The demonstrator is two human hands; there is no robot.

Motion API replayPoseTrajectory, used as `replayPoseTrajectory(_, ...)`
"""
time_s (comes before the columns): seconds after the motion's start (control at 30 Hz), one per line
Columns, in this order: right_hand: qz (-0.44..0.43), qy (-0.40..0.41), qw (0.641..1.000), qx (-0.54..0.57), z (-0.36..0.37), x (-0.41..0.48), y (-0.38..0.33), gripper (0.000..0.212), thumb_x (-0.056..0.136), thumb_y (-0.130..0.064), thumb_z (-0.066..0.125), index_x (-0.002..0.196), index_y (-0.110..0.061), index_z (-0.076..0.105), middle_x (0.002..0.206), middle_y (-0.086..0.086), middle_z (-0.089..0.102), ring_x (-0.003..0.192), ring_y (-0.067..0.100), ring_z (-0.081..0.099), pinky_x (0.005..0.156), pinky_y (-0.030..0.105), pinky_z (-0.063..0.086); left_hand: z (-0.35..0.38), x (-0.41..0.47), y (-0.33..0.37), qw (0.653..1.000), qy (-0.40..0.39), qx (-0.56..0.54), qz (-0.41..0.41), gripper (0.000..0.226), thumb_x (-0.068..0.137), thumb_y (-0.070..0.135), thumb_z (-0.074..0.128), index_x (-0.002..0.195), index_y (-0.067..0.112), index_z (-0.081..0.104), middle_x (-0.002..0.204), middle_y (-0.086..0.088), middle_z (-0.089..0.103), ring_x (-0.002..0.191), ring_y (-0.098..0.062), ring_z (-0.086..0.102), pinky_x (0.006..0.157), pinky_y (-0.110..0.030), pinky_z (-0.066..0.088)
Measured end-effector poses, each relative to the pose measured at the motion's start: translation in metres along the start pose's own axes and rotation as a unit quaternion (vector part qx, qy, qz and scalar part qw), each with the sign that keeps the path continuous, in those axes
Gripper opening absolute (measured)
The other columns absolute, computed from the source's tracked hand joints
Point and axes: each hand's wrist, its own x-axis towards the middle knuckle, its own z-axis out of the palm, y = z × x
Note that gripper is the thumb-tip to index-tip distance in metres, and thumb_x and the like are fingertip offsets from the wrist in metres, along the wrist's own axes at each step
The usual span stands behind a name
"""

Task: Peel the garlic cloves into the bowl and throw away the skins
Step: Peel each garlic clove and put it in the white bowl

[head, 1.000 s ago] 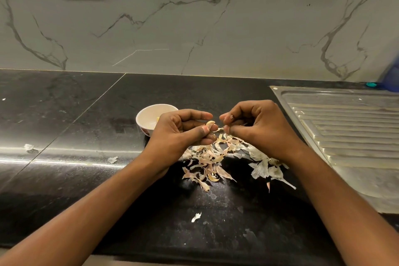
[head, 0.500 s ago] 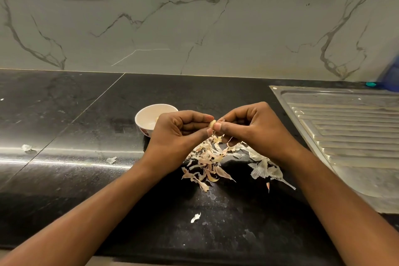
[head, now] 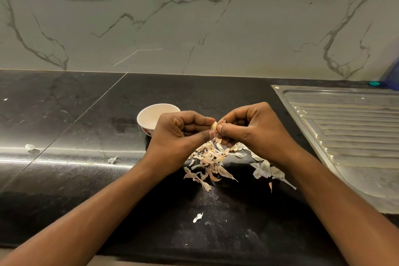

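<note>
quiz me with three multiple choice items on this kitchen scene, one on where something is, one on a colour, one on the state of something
1. Where does the bowl stand?
A) on the counter, just behind the left hand
B) on a stove
C) on a wooden board

2. What colour is the counter?
A) white
B) black
C) red

3. What state is the garlic clove in?
A) lying in a pan
B) pinched between the fingertips of the left hand and the right hand
C) sliced on a plate

Answers:
1 A, the left hand hides part of its near rim.
2 B, the polished slab is black throughout.
3 B, the fingertips of both hands meet on it in mid-air.
</note>
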Motion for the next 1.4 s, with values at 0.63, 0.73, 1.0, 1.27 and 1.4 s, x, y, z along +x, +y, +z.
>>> replayPoseTrajectory(0.63, -0.024, -0.001, 0.997, -0.070, -0.001, 0.002, 0.003, 0.003, 0.092, -0.012, 0.082, 0.094, -0.011, 0.084, 0.078, 0.004, 0.079, 0.069, 0.024, 0.077, 0.065, 0.030, 0.065, -0.002, 0.003, 0.004, 0.991, -0.020, -0.090, -0.094, 0.024, 0.091, 0.003, 0.074, 0.114, -0.001, 0.074, 0.100, -0.016, 0.081, 0.093, -0.032, 0.080, 0.084, -0.034, 0.066)
replayPoseTrajectory(0.73, -0.025, -0.004, 0.998, -0.063, -0.003, 0.001, 0.001, 0.003, 0.092, -0.009, 0.080, 0.092, -0.009, 0.083, 0.076, 0.005, 0.078, 0.067, 0.022, 0.075, 0.063, 0.025, 0.061, -0.002, 0.004, 0.003, 0.990, -0.017, -0.100, -0.099, 0.022, 0.094, 0.001, 0.070, 0.115, -0.001, 0.074, 0.100, -0.017, 0.081, 0.094, -0.033, 0.080, 0.085, -0.035, 0.066)
replayPoseTrajectory(1.0, -0.042, 0.012, 0.992, -0.118, -0.005, 0.001, 0.002, 0.006, 0.090, -0.012, 0.080, 0.086, -0.014, 0.084, 0.072, -0.001, 0.076, 0.064, 0.018, 0.073, 0.062, 0.028, 0.063, -0.002, 0.004, 0.001, 0.995, -0.010, -0.070, -0.075, 0.017, 0.096, -0.001, 0.069, 0.112, -0.001, 0.075, 0.094, -0.017, 0.081, 0.090, -0.033, 0.080, 0.082, -0.037, 0.066)
replayPoseTrajectory(1.27, -0.070, 0.095, 0.979, -0.165, -0.020, 0.004, 0.005, 0.006, 0.090, -0.021, 0.084, 0.085, -0.017, 0.083, 0.071, -0.004, 0.076, 0.063, 0.017, 0.072, 0.060, 0.026, 0.062, -0.012, 0.004, 0.004, 0.997, 0.031, -0.064, -0.031, 0.020, 0.094, -0.001, 0.072, 0.114, -0.003, 0.073, 0.093, -0.018, 0.080, 0.086, -0.034, 0.080, 0.079, -0.034, 0.066)
replayPoseTrajectory(1.4, -0.047, 0.037, 0.982, -0.179, -0.019, 0.003, 0.007, 0.008, 0.087, -0.023, 0.089, 0.089, -0.018, 0.083, 0.076, -0.006, 0.077, 0.068, 0.011, 0.074, 0.064, 0.020, 0.060, -0.017, 0.005, 0.007, 0.997, 0.073, -0.033, 0.003, 0.022, 0.092, 0.003, 0.076, 0.114, -0.001, 0.074, 0.095, -0.015, 0.080, 0.087, -0.033, 0.079, 0.076, -0.032, 0.065)
